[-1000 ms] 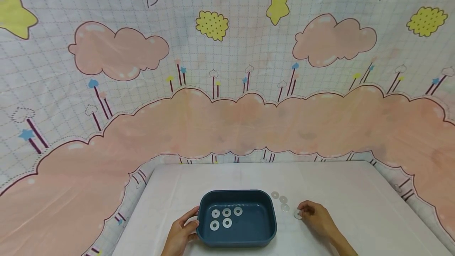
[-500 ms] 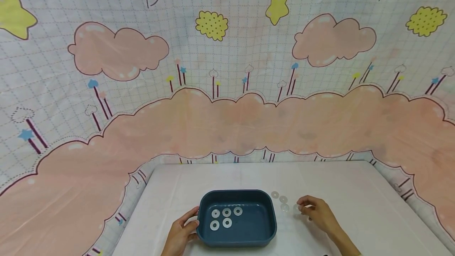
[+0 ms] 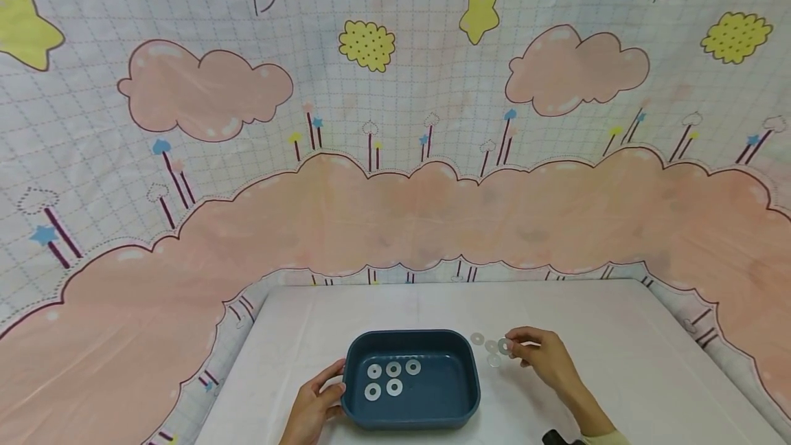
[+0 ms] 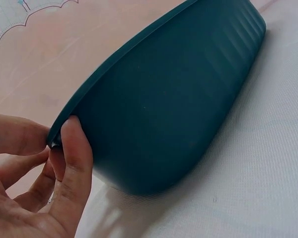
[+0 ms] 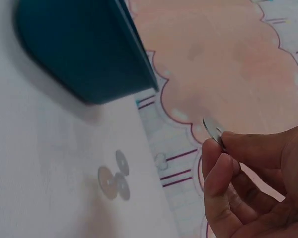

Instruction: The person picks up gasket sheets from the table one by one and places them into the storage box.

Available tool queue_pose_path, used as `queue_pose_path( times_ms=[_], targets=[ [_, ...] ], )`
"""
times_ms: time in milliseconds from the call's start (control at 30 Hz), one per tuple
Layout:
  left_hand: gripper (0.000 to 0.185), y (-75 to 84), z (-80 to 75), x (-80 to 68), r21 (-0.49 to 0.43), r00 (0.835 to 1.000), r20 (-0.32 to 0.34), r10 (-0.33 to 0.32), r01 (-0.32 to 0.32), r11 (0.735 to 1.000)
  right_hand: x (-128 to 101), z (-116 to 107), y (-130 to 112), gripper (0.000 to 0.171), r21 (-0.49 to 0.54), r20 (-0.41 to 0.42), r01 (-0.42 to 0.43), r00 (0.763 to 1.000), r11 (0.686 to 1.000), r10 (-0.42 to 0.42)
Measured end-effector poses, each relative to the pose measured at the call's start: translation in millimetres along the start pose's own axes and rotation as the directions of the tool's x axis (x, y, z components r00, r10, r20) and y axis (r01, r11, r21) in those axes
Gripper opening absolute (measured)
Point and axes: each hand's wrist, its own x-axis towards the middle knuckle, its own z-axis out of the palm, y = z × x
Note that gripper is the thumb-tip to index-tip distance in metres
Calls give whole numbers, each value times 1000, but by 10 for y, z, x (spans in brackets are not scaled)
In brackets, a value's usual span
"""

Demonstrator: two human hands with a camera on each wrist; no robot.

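A dark blue rectangular tray (image 3: 435, 400) stands on the white table, with several flat metal washers (image 3: 394, 387) lying in its left half. My left hand (image 3: 312, 404) grips the tray's left rim; in the left wrist view, thumb and fingers (image 4: 77, 153) pinch its edge. Right of the tray, my right hand (image 3: 544, 357) holds one washer (image 5: 213, 131) between thumb and fingertips, raised above the table. Three more washers (image 5: 108, 182) lie on the cloth between the tray and my right hand.
White cloth covers the table (image 3: 575, 307). Behind it hangs a patterned curtain (image 3: 395, 218) with clouds and stars. A dark object (image 3: 556, 437) shows at my right wrist near the bottom edge.
My right hand has lifted the washer off the table and carried it left and away from me, over beside the other loose washers. The left hand and tray have stayed put.
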Motion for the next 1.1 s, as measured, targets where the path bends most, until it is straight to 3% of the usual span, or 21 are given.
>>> queue_pose_path(
  times_ms=[567,1100],
  targets=[
    [58,3,4,-25,-16,1000,3,16,-16,1000,14,215,-350,28,203,48,16,999,979,-26],
    [57,4,6,-31,-9,1000,-6,20,-21,1000,-42,553,-550,24,267,153,40,985,963,-83]
  ],
)
